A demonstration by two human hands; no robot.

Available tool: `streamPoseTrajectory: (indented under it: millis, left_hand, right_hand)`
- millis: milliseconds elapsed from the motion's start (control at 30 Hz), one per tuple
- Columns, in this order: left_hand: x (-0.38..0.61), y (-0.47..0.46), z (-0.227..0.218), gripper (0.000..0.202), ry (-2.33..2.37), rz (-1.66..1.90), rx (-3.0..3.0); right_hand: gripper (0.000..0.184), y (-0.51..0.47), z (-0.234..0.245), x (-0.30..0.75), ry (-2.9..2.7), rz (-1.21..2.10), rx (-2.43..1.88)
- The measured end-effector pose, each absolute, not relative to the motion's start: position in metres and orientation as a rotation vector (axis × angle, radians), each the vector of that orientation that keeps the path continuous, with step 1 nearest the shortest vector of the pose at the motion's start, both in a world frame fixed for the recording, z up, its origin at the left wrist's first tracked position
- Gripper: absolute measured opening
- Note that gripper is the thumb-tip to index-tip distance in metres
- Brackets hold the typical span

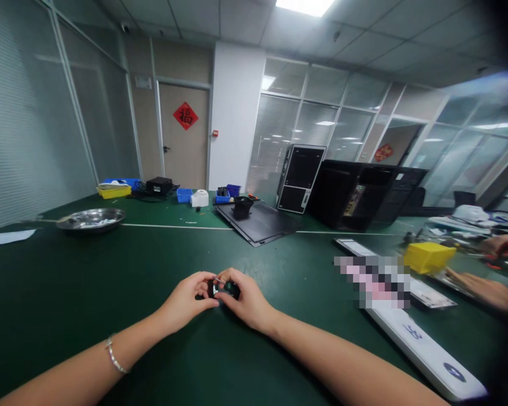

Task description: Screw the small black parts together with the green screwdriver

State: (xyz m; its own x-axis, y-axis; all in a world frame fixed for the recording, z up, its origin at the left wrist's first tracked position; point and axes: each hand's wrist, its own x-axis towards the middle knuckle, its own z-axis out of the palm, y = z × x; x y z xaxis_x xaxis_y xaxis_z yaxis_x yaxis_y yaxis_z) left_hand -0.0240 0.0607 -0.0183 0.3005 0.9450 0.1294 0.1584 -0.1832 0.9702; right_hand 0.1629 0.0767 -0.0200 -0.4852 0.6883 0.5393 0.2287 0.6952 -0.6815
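Note:
Over the green table (144,282), my left hand (186,301) and my right hand (252,299) meet around a small dark part (232,289) with a shiny silvery bit on its left side. The fingertips of my left hand pinch its left end. My right thumb and fingers close over its right end and hide much of it. Its exact kind cannot be made out. A silver bracelet (115,356) is on my left wrist.
A metal bowl (91,220) stands at left. Behind lie a black panel (266,224) and computer cases (300,175). At right are a long white bar (423,338), a yellow bin (429,256) and a co-worker's hands (486,287). Blue bins (184,195) stand at the back.

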Motion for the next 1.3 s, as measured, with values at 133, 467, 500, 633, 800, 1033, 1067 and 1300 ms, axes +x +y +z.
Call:
streamPoseTrajectory:
  millis: [133, 467, 500, 633, 800, 1033, 1067, 1300]
  left_hand:
    - [-0.0230, 0.0627, -0.0167, 0.045, 1.005, 0.985, 1.552]
    - [-0.0228, 0.0634, -0.0183, 0.045, 0.989, 1.036, 1.530]
    - [-0.0228, 0.0634, -0.0184, 0.044, 0.987, 1.038, 1.532]
    - [-0.0225, 0.0628, -0.0184, 0.043, 0.990, 1.044, 1.542]
    - [-0.0223, 0.0614, -0.0170, 0.043, 0.980, 1.050, 1.542]
    - [-0.0216, 0.0618, -0.0160, 0.043, 0.981, 1.044, 1.509]
    - [-0.0213, 0.0617, -0.0162, 0.043, 0.983, 1.046, 1.509]
    - [-0.0228, 0.0599, -0.0163, 0.047, 1.016, 1.017, 1.527]
  right_hand:
    - [0.012, 0.0765, -0.0191, 0.1631, -2.028, 0.675, -0.688]
    - [0.009, 0.0752, -0.0187, 0.1621, -1.993, 0.656, -0.622]
    - [0.009, 0.0753, -0.0190, 0.1618, -1.991, 0.655, -0.614]
    - [0.011, 0.0755, -0.0196, 0.1614, -1.992, 0.654, -0.609]
    - [0.013, 0.0753, -0.0201, 0.1625, -2.002, 0.651, -0.616]
    - [0.011, 0.0752, -0.0184, 0.1622, -1.999, 0.665, -0.618]
    - [0.011, 0.0750, -0.0180, 0.1620, -1.997, 0.669, -0.615]
    - [0.008, 0.0726, -0.0150, 0.1619, -2.021, 0.673, -0.618]
